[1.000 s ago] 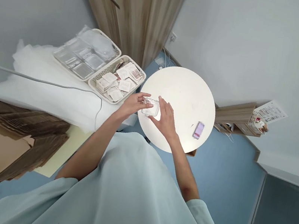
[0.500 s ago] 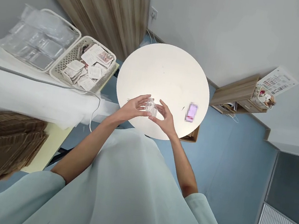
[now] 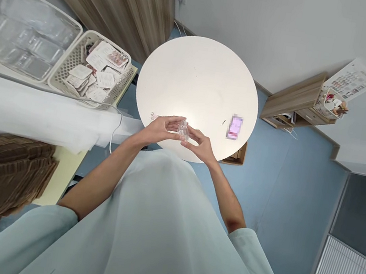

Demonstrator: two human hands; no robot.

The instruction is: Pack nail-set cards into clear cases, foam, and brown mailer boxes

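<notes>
Over the near side of a round white table (image 3: 200, 72), a small clear plastic container (image 3: 183, 129) is held between both hands. My left hand (image 3: 161, 130) grips it from the left, thumb below and fingers above. From the right, my right hand (image 3: 201, 146) closes on its other side with thumb and fingertips. What the container holds, if anything, is too small to make out. Tiny shiny pieces (image 3: 153, 116) lie on the table just left of my left hand. A phone-like purple item (image 3: 235, 126), blurred out, lies on the table's right side.
At the left stand a basket of clear plastic boxes (image 3: 29, 34) and a basket of small cards (image 3: 98, 68). Below them are a white wrapped roll (image 3: 34, 111) with a cable and stacked flattened cardboard (image 3: 11, 170). A wooden shelf unit (image 3: 296, 101) stands at the right wall.
The view has shifted, so the table appears higher and the tiny pieces left of my left hand show more. The hands have come slightly closer together around the clear container.
</notes>
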